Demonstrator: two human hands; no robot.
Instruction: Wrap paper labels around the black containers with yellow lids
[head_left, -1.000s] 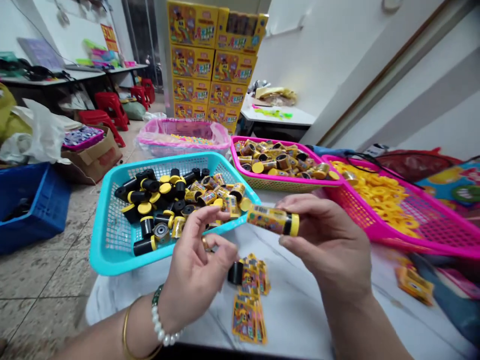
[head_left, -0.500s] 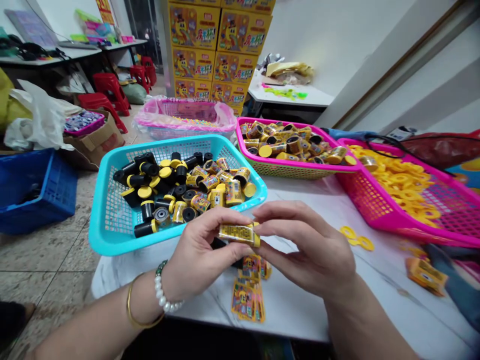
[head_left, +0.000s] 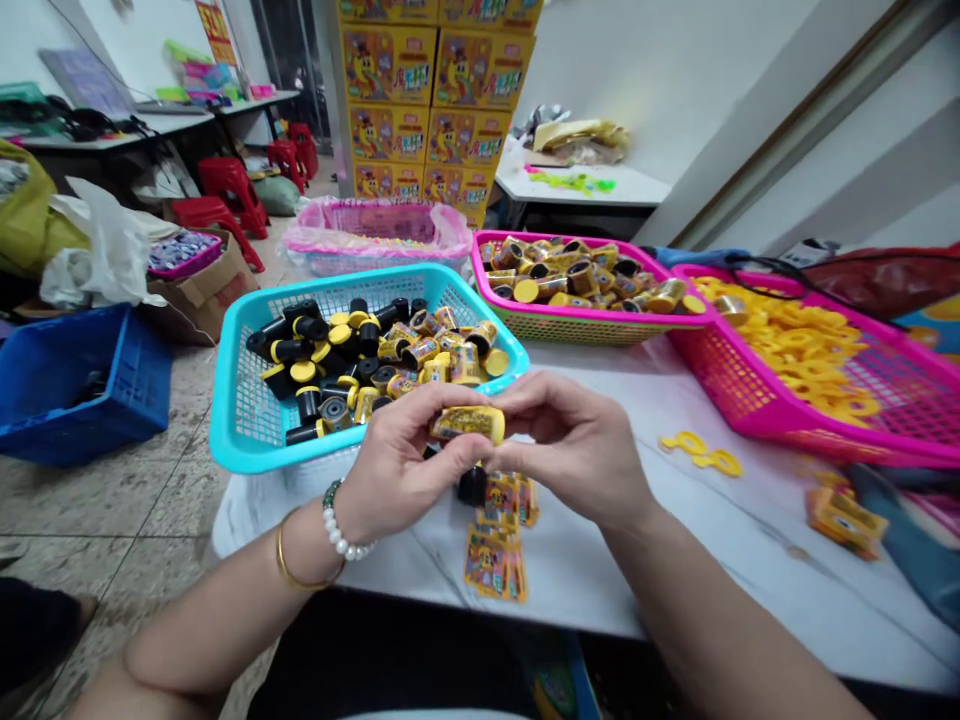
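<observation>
My left hand (head_left: 405, 445) is closed around a small cylinder (head_left: 466, 424) with a yellow printed label and a yellow cap, lying sideways between thumb and fingers. At its capped end, my right hand (head_left: 574, 440) pinches with thumb and fingertips. Just below the hands, a black cylinder (head_left: 472, 486) stands on the table, partly hidden. Printed sticker sheets (head_left: 495, 560) lie fanned out in front of me. Behind the hands, a turquoise basket (head_left: 247, 440) holds plain black cylinders with yellow caps on its left side and labelled ones on its right.
A pink basket (head_left: 592, 320) of labelled cylinders stands behind. To the right, another pink basket (head_left: 765, 410) holds yellow plastic rings. Loose yellow rings (head_left: 701, 453) and a small printed box (head_left: 847, 518) lie on the white table (head_left: 600, 590). A blue crate (head_left: 135, 400) sits at left.
The right hand's spread fingers have closed in on the capped end. The cylinder has turned slightly, and both hands sit a little higher in view.
</observation>
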